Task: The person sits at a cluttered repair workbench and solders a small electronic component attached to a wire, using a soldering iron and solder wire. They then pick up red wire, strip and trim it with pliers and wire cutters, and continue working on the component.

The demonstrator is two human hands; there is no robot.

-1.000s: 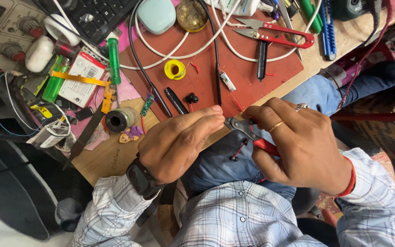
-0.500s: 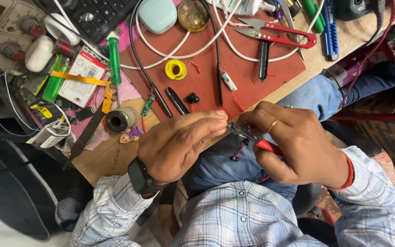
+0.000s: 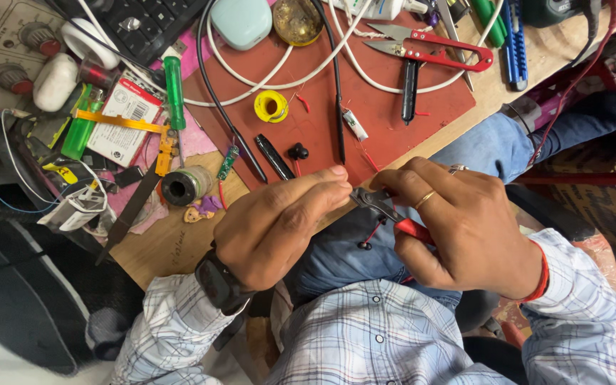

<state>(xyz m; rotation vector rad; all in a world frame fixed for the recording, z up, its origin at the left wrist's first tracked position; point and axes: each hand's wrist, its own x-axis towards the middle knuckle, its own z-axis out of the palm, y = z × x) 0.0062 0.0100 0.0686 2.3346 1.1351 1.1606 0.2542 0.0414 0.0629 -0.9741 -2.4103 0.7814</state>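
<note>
Red-handled metal cutters (image 3: 386, 212) in right hand (image 3: 465, 228), over lap at bench edge.
R fingers wrapped tight on handles, jaws near-shut; left hand (image 3: 279, 224) fingertips pinched at the jaws, item too small to tell. Red mat (image 3: 393, 107) behind.

Left hand (image 3: 279, 224): is being held palm down over the lap, fingers curled, fingertips pinched together toward the right hand.
Right hand (image 3: 465, 228): is being kept closed in a grip, knuckles up.
Wrists: are being held close together, forearms angled inward.
</note>
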